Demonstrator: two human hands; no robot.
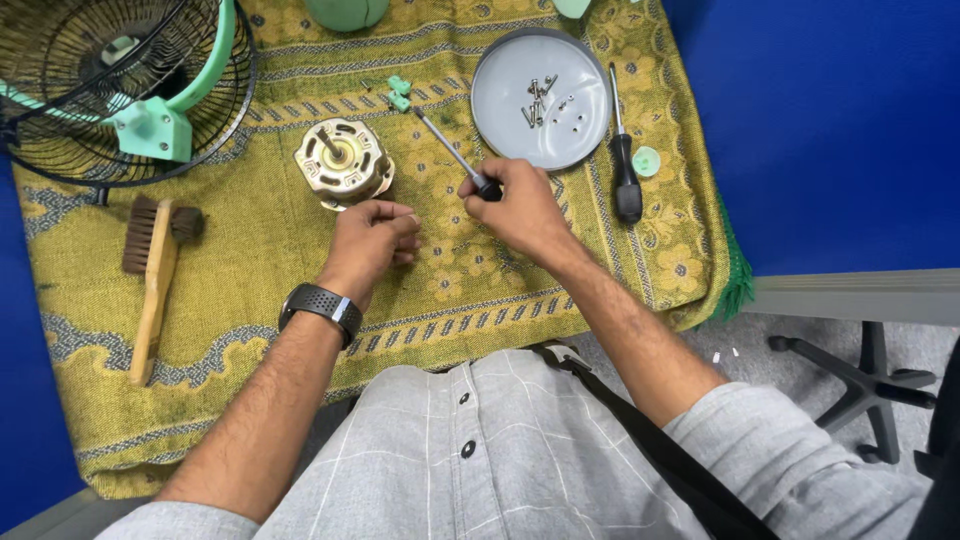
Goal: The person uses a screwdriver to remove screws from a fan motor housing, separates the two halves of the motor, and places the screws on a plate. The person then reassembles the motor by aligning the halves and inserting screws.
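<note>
My right hand (520, 205) grips a screwdriver by its black handle; the metal shaft (445, 145) points up and left toward small green plastic parts (399, 92). My left hand (372, 240), a black watch on its wrist, rests on the yellow patterned cloth (260, 260) with fingers curled, just below a round metal fan motor (343, 160). I cannot tell whether it pinches anything small.
A grey round dish (500, 110) holds several screws. A second black-handled screwdriver (624, 160) and a green cap (646, 161) lie right of it. A black wire fan guard (60, 130) with a green part sits top left. A wooden brush (152, 280) lies at left. An office chair base (870, 380) stands lower right.
</note>
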